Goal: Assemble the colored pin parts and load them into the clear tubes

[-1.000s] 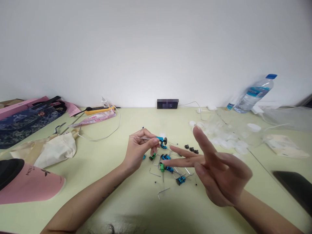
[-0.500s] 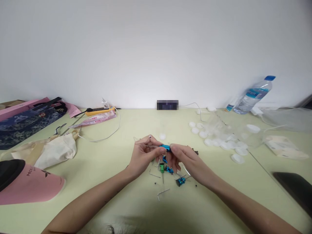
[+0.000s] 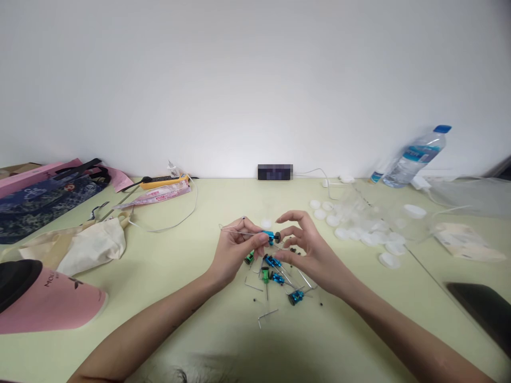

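Note:
Above the middle of the desk, my left hand (image 3: pixel 231 252) is closed on a small blue metal part (image 3: pixel 270 236) with a black round end. A thin bent wire (image 3: pixel 239 232) runs leftward from it across the fingers. My right hand (image 3: pixel 315 252) is just to the right, fingers and thumb spread and curved around the black end; whether a fingertip touches it I cannot tell. Beneath the hands lie more blue parts (image 3: pixel 277 277), a green part (image 3: pixel 265 274) with a thin rod, and L-shaped hex keys (image 3: pixel 268 316). Tiny black pieces (image 3: pixel 321 304) are scattered nearby.
Round white lids (image 3: pixel 389 259) and clear plastic stand to the right, with a water bottle (image 3: pixel 417 157) against the wall. A pink cup (image 3: pixel 59 303) and cloth pouch (image 3: pixel 96 244) are at left. A dark device (image 3: pixel 275 172) sits at the back; a yellow meter (image 3: pixel 163 182) lies back left.
My right hand has let go of the blue part and spread its fingers, uncovering the black end and more pieces below. My left hand keeps its hold, nearly still.

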A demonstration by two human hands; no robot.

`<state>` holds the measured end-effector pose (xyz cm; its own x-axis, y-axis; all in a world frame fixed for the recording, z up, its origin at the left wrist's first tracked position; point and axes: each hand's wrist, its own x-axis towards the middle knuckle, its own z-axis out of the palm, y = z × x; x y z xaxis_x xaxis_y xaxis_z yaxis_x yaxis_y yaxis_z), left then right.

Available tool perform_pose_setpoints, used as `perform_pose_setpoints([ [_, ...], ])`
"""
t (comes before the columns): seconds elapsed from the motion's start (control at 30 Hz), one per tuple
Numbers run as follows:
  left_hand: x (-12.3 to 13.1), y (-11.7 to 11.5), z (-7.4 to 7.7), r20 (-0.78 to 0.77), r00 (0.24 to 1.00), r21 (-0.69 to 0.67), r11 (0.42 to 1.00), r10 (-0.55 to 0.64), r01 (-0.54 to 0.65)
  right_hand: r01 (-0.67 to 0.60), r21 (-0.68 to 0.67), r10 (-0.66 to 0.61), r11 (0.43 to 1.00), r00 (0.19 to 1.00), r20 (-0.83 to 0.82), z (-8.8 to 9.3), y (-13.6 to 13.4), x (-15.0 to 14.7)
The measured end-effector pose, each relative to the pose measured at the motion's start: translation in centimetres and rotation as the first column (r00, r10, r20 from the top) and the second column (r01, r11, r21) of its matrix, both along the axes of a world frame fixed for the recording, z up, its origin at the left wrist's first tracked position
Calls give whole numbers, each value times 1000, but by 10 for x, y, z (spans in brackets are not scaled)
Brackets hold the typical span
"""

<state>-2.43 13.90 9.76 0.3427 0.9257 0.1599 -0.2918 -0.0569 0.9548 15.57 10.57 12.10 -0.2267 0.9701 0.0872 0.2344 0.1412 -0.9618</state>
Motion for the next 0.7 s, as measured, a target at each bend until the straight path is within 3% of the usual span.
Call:
perform_pose_setpoints([
  [0.07,0,0,0,3,1000,-2,1000,1,-1,0,13,0,1000,1000,15,0,1,3],
  [0.23,2,-2,0,6,999,-20,999,-33,33,-158,-19,158,987,987,38,1,-1,4],
  [0.43,1,3,-2,33,999,-33,999,-14,15,-66,-43,69,997,994,80,2,-1,4],
  [0.6,1,3,-4,8,999,-36,999,-32,32,-148,-5,147,989,976,162,-1,2,3],
  [0.7,2,3,-5,5,1000,-39,999,-11,12,-58,-5,58,998,988,146,-1,1,3],
])
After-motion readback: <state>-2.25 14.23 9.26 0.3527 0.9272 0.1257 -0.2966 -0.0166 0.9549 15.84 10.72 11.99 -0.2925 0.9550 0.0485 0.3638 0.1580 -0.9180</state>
